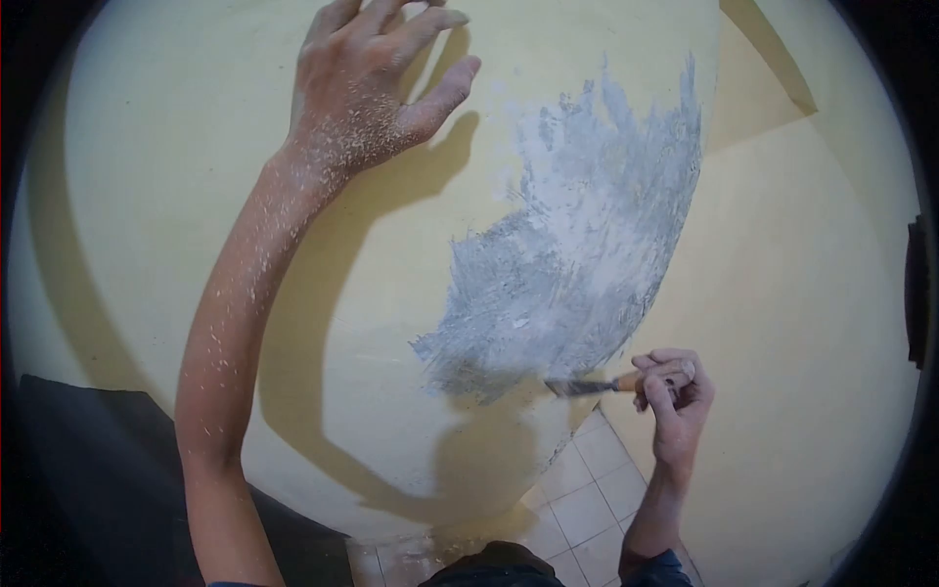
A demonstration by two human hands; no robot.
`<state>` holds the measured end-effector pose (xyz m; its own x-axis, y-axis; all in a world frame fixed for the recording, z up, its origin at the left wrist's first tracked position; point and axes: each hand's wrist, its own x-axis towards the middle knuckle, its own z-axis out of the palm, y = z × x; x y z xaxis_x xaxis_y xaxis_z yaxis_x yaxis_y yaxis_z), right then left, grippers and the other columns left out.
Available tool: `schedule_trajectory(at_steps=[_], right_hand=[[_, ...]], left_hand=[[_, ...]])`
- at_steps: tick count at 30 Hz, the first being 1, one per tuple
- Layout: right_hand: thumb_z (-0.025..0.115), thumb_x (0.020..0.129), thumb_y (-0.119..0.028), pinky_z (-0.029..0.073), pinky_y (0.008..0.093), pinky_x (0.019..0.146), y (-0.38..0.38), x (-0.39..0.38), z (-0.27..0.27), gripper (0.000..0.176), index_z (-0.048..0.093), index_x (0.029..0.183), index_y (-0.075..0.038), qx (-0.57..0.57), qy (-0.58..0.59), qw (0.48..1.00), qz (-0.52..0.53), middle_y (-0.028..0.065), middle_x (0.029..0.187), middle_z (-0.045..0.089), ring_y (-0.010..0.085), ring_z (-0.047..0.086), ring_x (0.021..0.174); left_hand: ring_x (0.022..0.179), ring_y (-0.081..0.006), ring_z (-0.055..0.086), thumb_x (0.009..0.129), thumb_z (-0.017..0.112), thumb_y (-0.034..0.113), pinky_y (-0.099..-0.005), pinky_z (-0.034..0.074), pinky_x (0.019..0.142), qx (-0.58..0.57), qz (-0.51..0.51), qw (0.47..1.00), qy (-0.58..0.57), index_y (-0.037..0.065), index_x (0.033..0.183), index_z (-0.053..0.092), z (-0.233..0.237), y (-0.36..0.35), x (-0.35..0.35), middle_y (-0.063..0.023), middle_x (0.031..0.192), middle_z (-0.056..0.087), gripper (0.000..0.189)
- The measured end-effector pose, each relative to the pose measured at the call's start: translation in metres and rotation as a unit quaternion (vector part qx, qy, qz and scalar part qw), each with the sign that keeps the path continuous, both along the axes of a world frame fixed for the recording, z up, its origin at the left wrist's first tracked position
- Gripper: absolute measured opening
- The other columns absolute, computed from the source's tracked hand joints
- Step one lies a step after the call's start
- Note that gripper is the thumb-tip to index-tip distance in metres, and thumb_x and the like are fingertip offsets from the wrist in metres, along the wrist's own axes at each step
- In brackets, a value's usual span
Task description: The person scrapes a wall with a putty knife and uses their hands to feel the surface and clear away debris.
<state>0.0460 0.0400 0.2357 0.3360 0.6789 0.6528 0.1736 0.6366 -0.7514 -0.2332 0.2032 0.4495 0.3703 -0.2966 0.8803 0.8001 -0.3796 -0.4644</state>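
My right hand [675,396] grips the wooden handle of a paint scraper [587,387], its metal blade pointing left at the lower edge of a scraped grey patch [577,245] on the yellow wall [381,293]. Dusted with pale flakes, my left hand [367,78] rests at the wall's upper part, left of the patch, fingers spread and holding nothing. More flakes cling along the left forearm. Rough and streaky, the patch shows grey and whitish plaster where the paint is off.
The wall has a corner edge just right of the patch, with another yellow wall face [782,293] beyond. Below lies a white tiled floor [592,479] with debris by the wall's foot. A dark object [98,479] stands at lower left, and another dark item [916,293] is at far right.
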Motion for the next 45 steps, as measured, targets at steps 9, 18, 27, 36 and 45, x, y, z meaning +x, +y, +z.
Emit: schedule_trajectory(at_steps=[9,18,27,36,45], right_hand=[[0.05,0.093,-0.022,0.04,0.03,0.054,0.063,-0.028,-0.014,0.013,0.048,0.09,-0.01,0.118,0.282,0.938,0.161,0.0003,0.062,0.042,0.0121,0.039,0.054],[0.041,0.093,-0.036,0.018,0.0258,0.038,0.081,-0.051,0.017,0.04,0.034,0.058,-0.017,0.34,0.532,0.721,0.286,-0.0047,0.044,0.022,0.0105,0.014,0.037],[0.035,0.093,-0.035,0.015,0.0259,0.037,0.095,-0.103,0.021,0.04,0.033,0.057,-0.018,0.372,0.518,0.749,0.179,-0.0043,0.043,0.02,0.0093,0.012,0.036],[0.033,0.094,-0.037,0.016,0.0268,0.037,0.107,-0.12,0.022,0.04,0.033,0.059,-0.017,0.364,0.499,0.766,0.177,-0.0047,0.044,0.023,0.0091,0.014,0.037],[0.03,0.093,-0.037,0.016,0.029,0.04,0.117,-0.124,0.017,0.039,0.033,0.059,-0.017,0.308,0.445,0.798,0.267,-0.003,0.044,0.022,0.0117,0.014,0.038]], left_hand=[[0.139,-0.0245,0.028,0.082,0.057,0.041,-0.0479,0.02,0.116,-0.052,0.123,0.977,0.167,0.03,0.14,0.044,-0.005,-0.001,-0.009,-0.0011,0.152,0.031,0.061],[0.143,-0.0256,0.022,0.08,0.057,0.049,-0.0506,0.013,0.117,-0.163,0.122,0.936,0.288,0.029,0.144,0.039,-0.059,-0.009,-0.063,-0.0031,0.155,0.025,0.069],[0.141,-0.0289,0.026,0.081,0.061,0.042,-0.0545,0.012,0.115,-0.236,0.125,0.914,0.306,0.023,0.142,0.043,-0.149,-0.018,-0.116,-0.0056,0.151,0.034,0.066],[0.138,-0.0265,0.033,0.083,0.062,0.035,-0.0516,0.012,0.116,-0.262,0.109,0.929,0.239,0.023,0.136,0.052,-0.207,-0.02,-0.116,-0.0021,0.144,0.044,0.055],[0.133,-0.0251,0.042,0.082,0.06,0.027,-0.0451,0.017,0.116,-0.215,0.073,0.964,0.135,0.022,0.123,0.064,-0.223,-0.016,-0.111,-0.0005,0.131,0.058,0.042]])
